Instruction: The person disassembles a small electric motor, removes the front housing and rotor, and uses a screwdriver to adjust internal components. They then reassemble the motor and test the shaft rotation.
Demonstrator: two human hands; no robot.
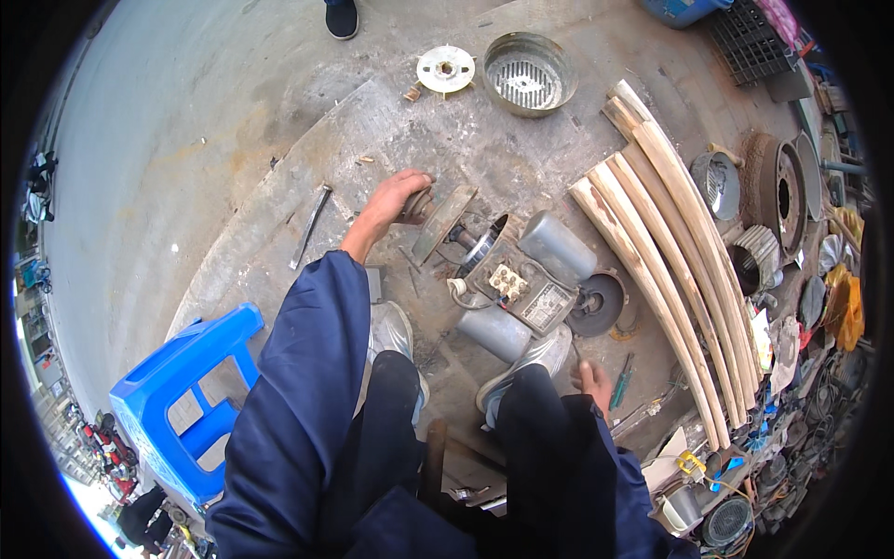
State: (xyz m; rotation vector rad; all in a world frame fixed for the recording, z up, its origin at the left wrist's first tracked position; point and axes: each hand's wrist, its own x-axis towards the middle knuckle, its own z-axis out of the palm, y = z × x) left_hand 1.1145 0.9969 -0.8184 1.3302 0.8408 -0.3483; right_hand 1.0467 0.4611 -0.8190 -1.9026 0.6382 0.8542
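Observation:
An electric motor [521, 279] lies on the ground between my shoes, with a grey capacitor cylinder [557, 244] on one side and an exposed terminal block [508, 282] on top. At its left end a square end plate [445, 224] stands apart from the housing, and a shiny rotor shaft [475, 244] shows in the gap. My left hand [396, 198] is closed around the shaft end beyond that plate. Low beside my right shoe, my right hand [593, 382] has curled fingers; a thin dark thing shows by them, too small to name. A green-handled screwdriver [622, 380] lies right beside it.
Several long wooden poles [670, 252] lie to the right. Ahead are a round vented cover [529, 79] and a white fan disc [445, 69]. A metal bar [310, 226] and a blue stool [186, 401] are at left. Scrap parts [801, 373] crowd the far right.

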